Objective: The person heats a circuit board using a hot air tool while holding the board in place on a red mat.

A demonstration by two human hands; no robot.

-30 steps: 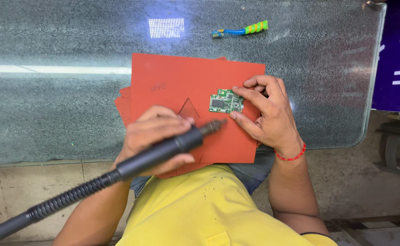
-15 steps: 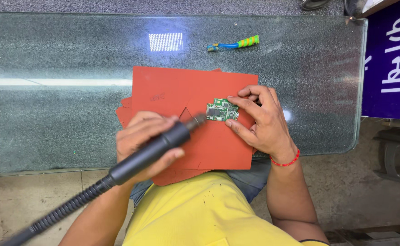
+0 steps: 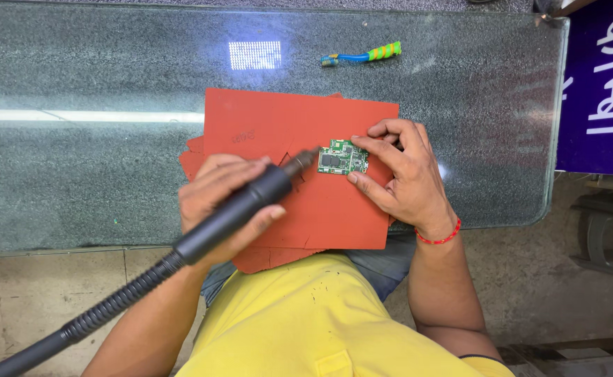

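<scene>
A small green circuit board [image 3: 343,157] lies on a red-orange mat [image 3: 320,209] on the glass counter. My right hand [image 3: 401,174] pinches the board's right edge with thumb and fingers; a red thread band circles that wrist. My left hand [image 3: 216,199] grips a black hot-air wand [image 3: 240,209] whose metal nozzle tip [image 3: 308,159] sits just left of the board, almost touching it. The wand's ribbed black hose [image 3: 90,318] trails down to the lower left.
A brush with a blue and green-yellow striped handle [image 3: 362,55] lies at the far side of the glass counter [image 3: 76,160]. A purple sign [image 3: 603,84] stands at the right past the counter's edge. My yellow shirt fills the bottom.
The wand's nozzle has swung up and right until its tip reaches the board's left edge. My right hand has kept its hold on the board.
</scene>
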